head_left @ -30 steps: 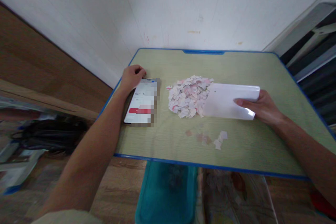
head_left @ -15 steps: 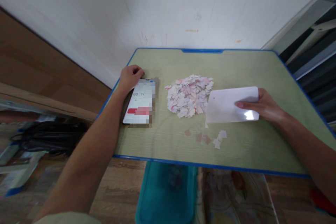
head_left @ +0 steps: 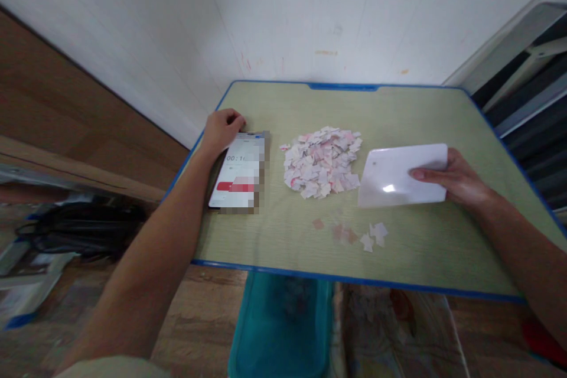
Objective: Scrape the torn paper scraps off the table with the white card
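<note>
My right hand (head_left: 472, 177) grips a white plastic scraper (head_left: 403, 174) with a small hole in it, thumb lying across its face. Just left of the scraper is a heap of torn paper scraps (head_left: 322, 162), white with some pink. A few loose paper scraps (head_left: 374, 236) lie nearer the front edge of the table. My left hand (head_left: 224, 128) rests on the table with its fingers curled in, at the top end of a phone (head_left: 237, 171). The phone's screen shows a timer and a red button, partly blurred out.
The pale green table (head_left: 283, 242) has a blue rim and stands against a white wall (head_left: 283, 18). Below its front edge is a teal plastic bin (head_left: 283, 331) with scraps inside. A dark bag (head_left: 84, 227) lies at the left, beside a brown panel (head_left: 80, 94).
My right hand has drawn the scraper a little to the right, leaving a gap beside the heap. One more scrap shows among the loose ones. My left hand stays by the phone.
</note>
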